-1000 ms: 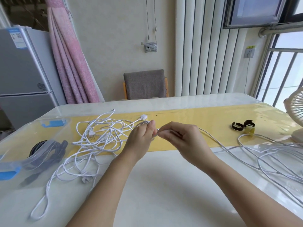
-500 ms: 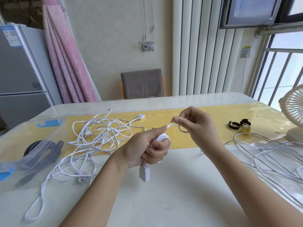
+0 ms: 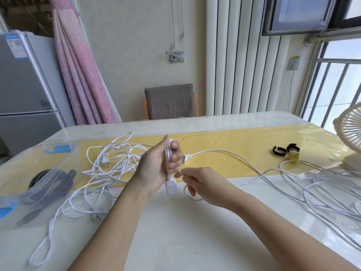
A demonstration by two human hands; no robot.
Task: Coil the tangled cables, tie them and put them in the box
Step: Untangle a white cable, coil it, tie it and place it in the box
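The left hand [image 3: 156,169] is closed round a few short turns of white cable [image 3: 224,151], held upright over the middle of the bench [image 3: 195,237]. The cable's white socket end [image 3: 171,186] hangs below the palm. The right hand [image 3: 199,182] pinches the same cable between thumb and fingertips just beside the left, with a small loop drooping under it. From the left hand the cable runs off toward the right edge, where it joins loose strands spread on the bench.

The turns look small and tight, so they would probably spring open if the left grip eased before a tie went on. The hook-and-loop ties [image 3: 279,151] lie well apart, toward the far right, so fetching one would leave a single hand holding the bundle. As the slack is drawn in, it could catch on the desk fan [image 3: 351,133] or knot over its own strands.

Fingers cover the turns, so their number cannot be told. The strands at the right edge run out of view; whether they are one cable or several is unclear. The tangle of white cables [image 3: 113,165] lies toward the left. At the left edge the clear plastic box [image 3: 25,194] is cut off, with a black cable [image 3: 64,184] blurred behind its wall.
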